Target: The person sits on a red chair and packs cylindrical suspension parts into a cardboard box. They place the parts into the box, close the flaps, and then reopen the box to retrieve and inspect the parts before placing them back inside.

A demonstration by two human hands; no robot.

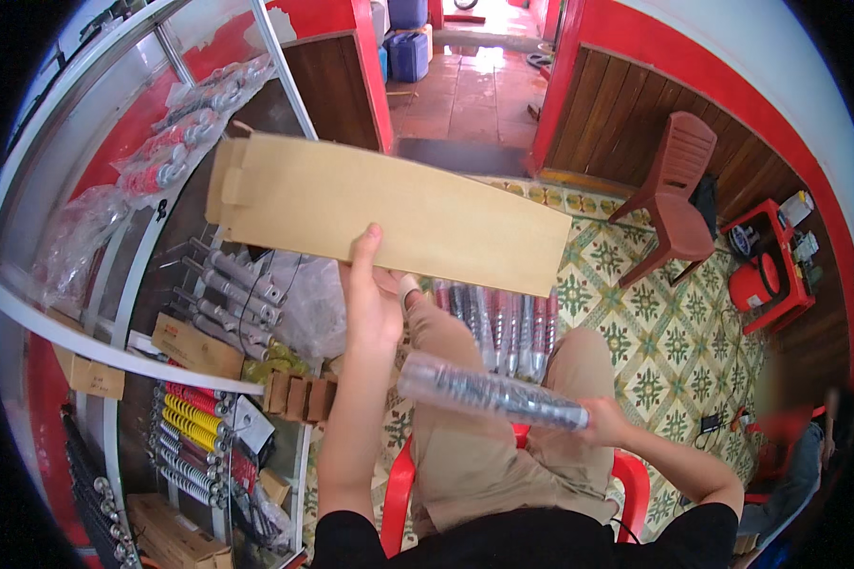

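Note:
My left hand [373, 295] holds up a long, plain brown cardboard box [391, 210], with the thumb across its near face. Flaps stick out at the box's left end. In my right hand [605, 421] is a shock absorber [494, 395] in clear plastic wrap, gripped by its right end and lying across above my lap. Its plastic reaches past the part on the left. Several more wrapped shock absorbers [502, 323], dark and red, lie side by side beyond my knees, partly hidden by the box.
A glass display case [149, 366] on the left holds coil-spring shocks [191, 419], grey fork tubes [238, 284] and small cardboard boxes [299, 398]. A brown plastic chair [672, 206] and a red stool [776, 235] stand at right. Another person's leg [790, 484] shows at lower right.

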